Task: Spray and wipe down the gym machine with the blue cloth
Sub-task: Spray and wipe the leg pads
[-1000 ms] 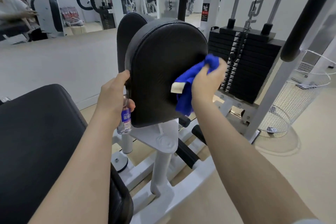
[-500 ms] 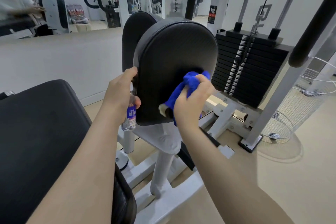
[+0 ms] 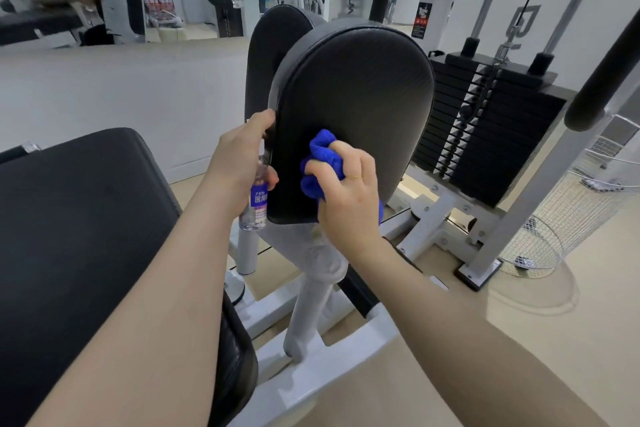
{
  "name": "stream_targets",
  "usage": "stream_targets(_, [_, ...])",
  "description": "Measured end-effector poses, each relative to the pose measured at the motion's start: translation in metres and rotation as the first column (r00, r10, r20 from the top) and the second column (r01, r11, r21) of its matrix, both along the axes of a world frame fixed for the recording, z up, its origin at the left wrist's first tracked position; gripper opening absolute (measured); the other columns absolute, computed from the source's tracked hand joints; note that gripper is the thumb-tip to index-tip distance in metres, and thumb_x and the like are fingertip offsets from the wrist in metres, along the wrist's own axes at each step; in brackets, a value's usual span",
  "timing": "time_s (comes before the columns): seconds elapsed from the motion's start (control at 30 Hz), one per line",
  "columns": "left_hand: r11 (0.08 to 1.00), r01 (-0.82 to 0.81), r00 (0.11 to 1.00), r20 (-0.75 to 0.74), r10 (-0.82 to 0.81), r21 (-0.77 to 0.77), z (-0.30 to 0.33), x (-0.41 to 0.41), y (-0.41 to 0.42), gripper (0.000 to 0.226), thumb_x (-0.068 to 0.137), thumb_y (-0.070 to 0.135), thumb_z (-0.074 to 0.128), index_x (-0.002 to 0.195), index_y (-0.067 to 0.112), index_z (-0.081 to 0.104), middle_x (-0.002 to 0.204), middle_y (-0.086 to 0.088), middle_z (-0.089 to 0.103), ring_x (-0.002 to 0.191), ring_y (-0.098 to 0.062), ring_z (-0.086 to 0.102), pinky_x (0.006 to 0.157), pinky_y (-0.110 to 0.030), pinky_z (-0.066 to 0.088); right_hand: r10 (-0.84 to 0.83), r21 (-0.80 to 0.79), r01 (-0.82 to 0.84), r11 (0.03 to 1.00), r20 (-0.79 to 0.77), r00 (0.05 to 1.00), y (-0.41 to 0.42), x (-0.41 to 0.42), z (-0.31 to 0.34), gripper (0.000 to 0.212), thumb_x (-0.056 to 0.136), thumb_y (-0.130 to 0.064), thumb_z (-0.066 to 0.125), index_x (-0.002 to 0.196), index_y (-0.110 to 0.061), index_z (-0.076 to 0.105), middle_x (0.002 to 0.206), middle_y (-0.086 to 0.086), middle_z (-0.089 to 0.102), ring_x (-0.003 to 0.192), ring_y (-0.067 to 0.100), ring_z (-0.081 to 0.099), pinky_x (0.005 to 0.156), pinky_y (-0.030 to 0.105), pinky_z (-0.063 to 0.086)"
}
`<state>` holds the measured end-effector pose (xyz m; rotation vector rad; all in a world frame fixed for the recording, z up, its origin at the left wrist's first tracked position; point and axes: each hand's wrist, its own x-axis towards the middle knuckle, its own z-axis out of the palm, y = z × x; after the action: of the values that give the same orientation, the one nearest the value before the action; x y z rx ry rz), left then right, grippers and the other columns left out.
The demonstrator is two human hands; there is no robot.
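Head view is showing the right hand (image 3: 349,198) pressing a bunched blue cloth (image 3: 320,163) against the lower left of the upright black pad (image 3: 356,107) of the gym machine. Its fingers (image 3: 322,168) are curling tight around the wad. The left hand (image 3: 239,166) is closing around a small clear spray bottle (image 3: 258,199) with a purple label, while its thumb is hooking over the pad's left edge, seemingly steadying it.

Risks, as I am judging them: the cloth is balled up, so only a narrow patch is touching the pad, and strokes could be leaving unwiped bands, especially along the rounded top and right side. The bottle is hanging low in a grip that is also bracing the pad, so it could be slipping loose. The pad may be swinging on its white post (image 3: 311,291) under pressure.

The pad is looking matte, finely textured and piped at the rim; whether it is wet, I cannot tell.
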<state>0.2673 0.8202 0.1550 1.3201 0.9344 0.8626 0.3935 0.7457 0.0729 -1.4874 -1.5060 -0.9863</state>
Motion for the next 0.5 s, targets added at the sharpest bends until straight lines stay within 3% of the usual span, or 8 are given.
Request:
stream_targets(0.1, [1.0,0.024,0.999,-0.026,-0.024,0.011,0.0,-0.002,0.001,0.052,0.082,0.054,0.052,0.112,0.011,0.059,0.088,-0.01,0.063,0.045,-0.015,0.052,0.058,-0.031,0.046,0.032,-0.092,-0.02,0.996,0.125,0.992,0.0,-0.016,-0.032,0.022,0.081,-0.008,0.05,0.101,-0.018,0.047,0.117,0.009,0.04,0.096,0.028,0.043,0.083,0.035,0.04])
stream_targets(0.2, [0.999,0.034,0.999,-0.031,-0.034,0.004,0.002,-0.004,0.002,0.052,0.082,0.054,0.052,0.114,0.013,0.058,0.093,-0.01,0.064,0.045,-0.015,0.051,0.057,-0.03,0.045,0.067,-0.187,-0.032,0.982,0.184,0.981,-0.004,-0.012,-0.018,0.024,0.08,-0.011,0.055,0.101,-0.02,0.046,0.113,0.01,0.055,0.094,0.026,0.045,0.077,0.036,0.042])
stream_targets(0.3, [0.999,0.033,0.999,0.013,-0.033,0.008,0.001,-0.004,0.002,0.055,0.077,0.053,0.056,0.108,0.008,0.061,0.09,-0.008,0.062,0.04,-0.016,0.049,0.05,-0.027,0.042,0.016,0.013,-0.017,1.0,0.041,0.999,0.0,-0.007,0.038,0.03,0.075,-0.004,0.057,0.098,-0.021,0.048,0.109,0.012,0.062,0.094,0.028,0.046,0.074,0.037,0.038])
stream_targets(0.37, [0.999,0.03,1.0,0.002,-0.03,0.019,0.001,-0.004,0.001,0.059,0.074,0.055,0.055,0.113,0.011,0.06,0.099,-0.003,0.065,0.04,-0.016,0.051,0.054,-0.029,0.045,-0.003,0.138,0.019,0.99,-0.111,0.994,0.008,-0.01,0.084,0.033,0.071,-0.001,0.052,0.098,-0.019,0.055,0.112,0.014,0.061,0.097,0.03,0.047,0.077,0.035,0.035])
stream_targets(0.43, [1.0,0.024,1.0,-0.008,-0.024,0.011,0.001,-0.005,0.0,0.057,0.073,0.055,0.054,0.113,0.013,0.059,0.101,-0.001,0.065,0.041,-0.016,0.052,0.058,-0.031,0.046,0.012,0.192,0.035,0.981,-0.238,0.971,0.015,-0.023,0.109,0.031,0.069,0.003,0.051,0.094,-0.011,0.065,0.112,0.016,0.061,0.096,0.034,0.05,0.076,0.037,0.038])
stream_targets(0.5, [1.0,0.021,0.999,0.035,-0.021,-0.007,0.002,-0.004,-0.001,0.046,0.076,0.05,0.054,0.099,0.01,0.061,0.083,-0.006,0.064,0.039,-0.017,0.049,0.053,-0.029,0.043,0.032,0.167,0.004,0.986,-0.211,0.977,0.019,-0.034,0.111,0.028,0.072,0.0,0.047,0.089,-0.009,0.068,0.111,0.016,0.062,0.095,0.034,0.048,0.073,0.04,0.041])
